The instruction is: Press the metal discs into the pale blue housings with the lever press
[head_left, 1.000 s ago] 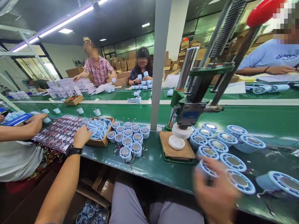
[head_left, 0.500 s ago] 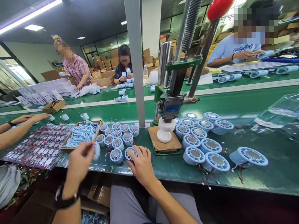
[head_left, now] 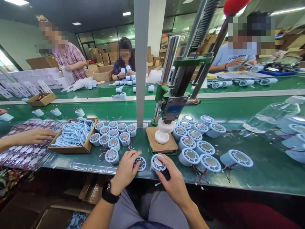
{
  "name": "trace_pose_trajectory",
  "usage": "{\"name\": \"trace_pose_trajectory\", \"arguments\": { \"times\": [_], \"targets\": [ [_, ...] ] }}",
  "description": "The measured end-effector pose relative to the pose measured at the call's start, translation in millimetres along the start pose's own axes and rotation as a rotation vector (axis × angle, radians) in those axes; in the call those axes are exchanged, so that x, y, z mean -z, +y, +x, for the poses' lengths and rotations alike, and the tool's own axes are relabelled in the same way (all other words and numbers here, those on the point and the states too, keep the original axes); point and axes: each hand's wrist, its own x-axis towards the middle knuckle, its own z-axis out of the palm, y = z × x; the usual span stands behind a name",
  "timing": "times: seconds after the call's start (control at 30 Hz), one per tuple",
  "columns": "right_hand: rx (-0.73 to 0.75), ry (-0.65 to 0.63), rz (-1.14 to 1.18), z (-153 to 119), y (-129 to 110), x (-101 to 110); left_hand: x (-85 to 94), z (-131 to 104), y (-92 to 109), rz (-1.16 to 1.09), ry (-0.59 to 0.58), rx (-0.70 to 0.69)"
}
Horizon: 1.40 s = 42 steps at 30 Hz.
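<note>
My left hand [head_left: 126, 170], a black watch on its wrist, pinches a light-blue slotted ring [head_left: 142, 163] low over the bench's front edge. My right hand [head_left: 172, 174] is closed around the side of a light-blue round housing [head_left: 157, 163] with a silver disc in its top. Ring and housing are apart, side by side. Behind them stands a hand press [head_left: 175, 108], with a white pad [head_left: 162, 137] on its brown base under the raised white press head [head_left: 166, 125].
Left of the press are a cluster of similar housings [head_left: 113, 143] and a cardboard box [head_left: 71, 149] of rings. More housings [head_left: 205, 147] and a clear plastic bottle [head_left: 269, 116] stand to the right. A co-worker's hand [head_left: 41, 136] reaches over circuit boards at the left.
My left hand has come from the ring box toward the right, carrying a ring. My right hand has brought a housing from the left cluster to the right. The head view has shifted slightly.
</note>
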Motion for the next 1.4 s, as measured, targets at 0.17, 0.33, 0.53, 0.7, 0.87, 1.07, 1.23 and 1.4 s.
{"name": "trace_pose_trajectory", "arguments": {
  "times": [0.17,0.33,0.53,0.7,0.87,1.07,1.23,1.4],
  "targets": [
    [-0.056,0.021,0.039,-1.3,-9.5,-6.7,0.9,-15.0,4.7,-0.03,0.067,0.076],
    [-0.065,0.006,0.098,0.6,-18.4,-28.7,11.5,-8.7,31.4,-0.218,0.101,0.079],
    [-0.051,0.055,0.123,0.2,-20.2,-42.7,15.7,-2.6,48.3,-0.156,0.0,0.038],
    [-0.045,0.043,0.143,1.6,-19.6,-39.8,11.5,-5.8,45.8,-0.242,0.028,0.136],
    [0.008,0.003,0.084,-1.6,-18.1,-42.2,4.1,-8.2,40.4,-0.338,0.004,0.18],
    [0.209,-0.235,-0.152,38.0,-22.9,24.8,-19.4,-14.8,29.8,-0.372,0.021,0.176],
    [0.335,0.255,-0.412,188.8,-80.4,161.8,-3.6,5.3,35.4,-0.354,0.048,0.272],
    [0.1,0.389,-0.291,325.6,-106.6,220.5,18.2,69.5,49.2,-0.418,0.135,0.18]
  ]
}}
